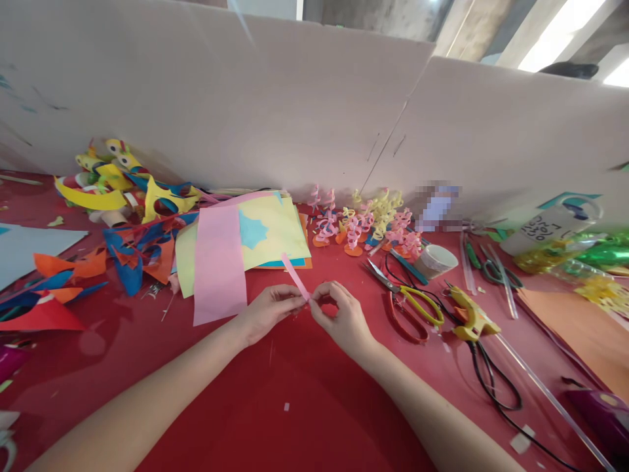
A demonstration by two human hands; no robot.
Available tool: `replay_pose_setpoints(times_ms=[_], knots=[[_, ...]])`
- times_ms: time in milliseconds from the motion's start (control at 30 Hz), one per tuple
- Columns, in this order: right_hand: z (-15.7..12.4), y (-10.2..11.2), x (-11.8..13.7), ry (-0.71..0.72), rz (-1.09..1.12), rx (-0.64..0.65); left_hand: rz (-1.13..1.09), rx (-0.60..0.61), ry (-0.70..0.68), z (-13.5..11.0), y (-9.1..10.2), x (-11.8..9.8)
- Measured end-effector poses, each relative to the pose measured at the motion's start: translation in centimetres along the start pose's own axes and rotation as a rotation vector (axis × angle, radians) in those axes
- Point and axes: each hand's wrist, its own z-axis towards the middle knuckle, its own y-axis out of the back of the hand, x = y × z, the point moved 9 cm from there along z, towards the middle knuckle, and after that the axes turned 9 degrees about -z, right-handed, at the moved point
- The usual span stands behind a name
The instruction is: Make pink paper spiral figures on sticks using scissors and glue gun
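A narrow pink paper strip [295, 275] is pinched at its lower end between both hands, its free end pointing up and to the left. My left hand [272, 307] is closed on it with thumb and fingers. On the other side, the thumb and forefinger of my right hand [341, 318] meet at the strip's lower end. Just behind the left hand lies a wide pink paper sheet [220, 265] on top of yellow paper [289, 229] with a blue jagged cutout [253, 229]. Curled pink and yellow paper pieces [354, 233] stand beyond the hands.
Scissors [410, 295] with red and yellow handles lie to the right, beside a yellow glue gun [472, 314] with a black cord. A paper cup [436, 261] stands behind them. Cut orange and blue paper [140, 252] piles up left. A pale board [275, 98] closes off the back.
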Motion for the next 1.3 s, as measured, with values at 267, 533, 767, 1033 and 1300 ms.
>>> replay_pose_setpoints(times_ms=[267,533,767,1033,1300], knots=[[-0.1,-0.9,-2.1,-0.217,0.249,0.054,0.221,0.054,-0.128,0.0,-0.5,-1.2],[-0.2,-2.4,-3.5,-0.337,0.374,0.222,0.482,0.021,-0.222,0.1,-0.3,-2.0],[0.2,-1.8,-3.2,-0.299,0.370,0.190,0.442,0.057,-0.210,-0.1,-0.9,-1.9],[0.2,-0.9,-3.2,-0.243,0.275,0.070,0.530,0.021,-0.266,-0.1,-0.8,-2.4],[0.3,0.0,-0.8,0.048,0.004,0.087,0.756,0.026,-0.403,-0.9,-1.7,-3.8]])
